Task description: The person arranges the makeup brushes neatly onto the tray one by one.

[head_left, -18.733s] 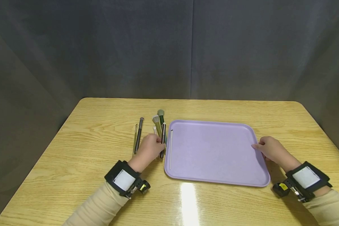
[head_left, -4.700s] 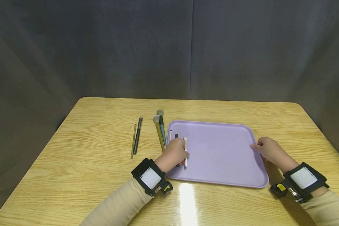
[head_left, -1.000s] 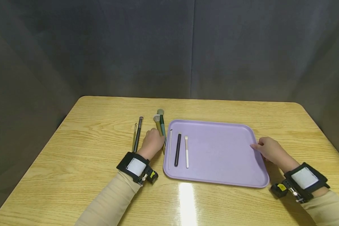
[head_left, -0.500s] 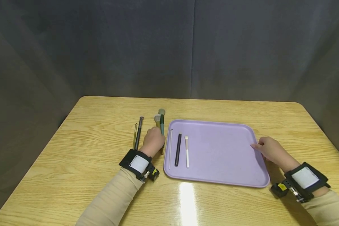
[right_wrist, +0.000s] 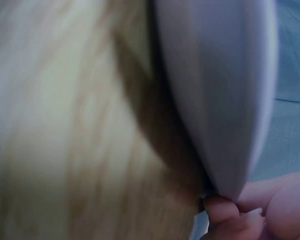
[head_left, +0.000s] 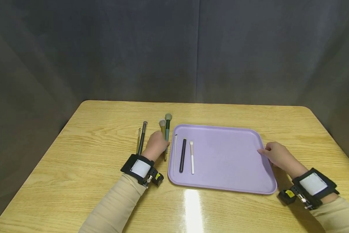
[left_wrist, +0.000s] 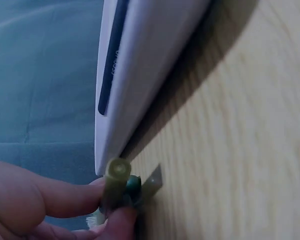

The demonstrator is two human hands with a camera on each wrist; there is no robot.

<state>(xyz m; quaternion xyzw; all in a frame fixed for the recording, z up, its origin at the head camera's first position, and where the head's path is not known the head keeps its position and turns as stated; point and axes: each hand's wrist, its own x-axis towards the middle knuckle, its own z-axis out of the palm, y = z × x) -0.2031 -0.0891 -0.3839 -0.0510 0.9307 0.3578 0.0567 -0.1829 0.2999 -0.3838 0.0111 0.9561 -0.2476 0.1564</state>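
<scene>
My left hand (head_left: 156, 144) is at the left of the lilac tray (head_left: 223, 186) and pinches an olive-handled makeup brush (left_wrist: 118, 172) between thumb and fingers. A green makeup brush (head_left: 167, 124) lies close against it; whether the fingers hold that one too is unclear. A pointed olive end (left_wrist: 154, 182) shows beside them in the left wrist view. On the tray lie a thin white brush (head_left: 175, 155), a black brush (head_left: 182, 155) and a short white brush (head_left: 192, 158), side by side. My right hand (head_left: 276, 153) grips the tray's right edge, thumb on top.
Left of my left hand, a thin olive brush (head_left: 138, 140) and a dark-handled brush (head_left: 143, 137) lie on the wooden table (head_left: 75, 168). A dark curtain (head_left: 133, 51) hangs behind the table.
The black brush, then the short white brush, have come onto the tray. My left hand has returned to the remaining brushes, and the olive and green ones have shifted slightly. The right hand stays put.
</scene>
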